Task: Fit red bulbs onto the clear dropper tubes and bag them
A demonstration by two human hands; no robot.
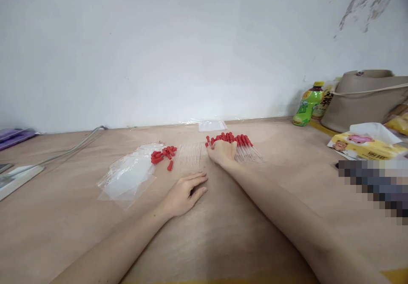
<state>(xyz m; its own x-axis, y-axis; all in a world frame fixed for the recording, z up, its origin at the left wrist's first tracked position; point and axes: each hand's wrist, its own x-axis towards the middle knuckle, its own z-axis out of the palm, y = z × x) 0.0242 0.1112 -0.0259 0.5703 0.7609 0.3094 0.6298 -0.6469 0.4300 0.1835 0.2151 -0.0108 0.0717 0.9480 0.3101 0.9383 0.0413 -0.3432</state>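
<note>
My right hand [222, 151] is closed, its fingertips at a glass dropper with a red rubber bulb [208, 139]; the hand covers most of it. Under and beside that hand lies a row of droppers with red bulbs [242, 140], their thin clear tubes pointing toward me. My left hand [185, 192] lies low on the table with its fingers stretched out and nothing in them. Beyond it is a row of bare glass tubes [191, 154]. Left of the tubes sits a small pile of loose red rubber bulbs [164, 153], one [170, 165] apart from the others.
Clear plastic bags [127, 177] overlap at the left. A white packet [212, 125] lies by the wall. At the right stand a green bottle [307, 104], a beige bucket-shaped bag [357, 101] and a yellow tissue pack [366, 143]. A grey cable [75, 148] runs across the left.
</note>
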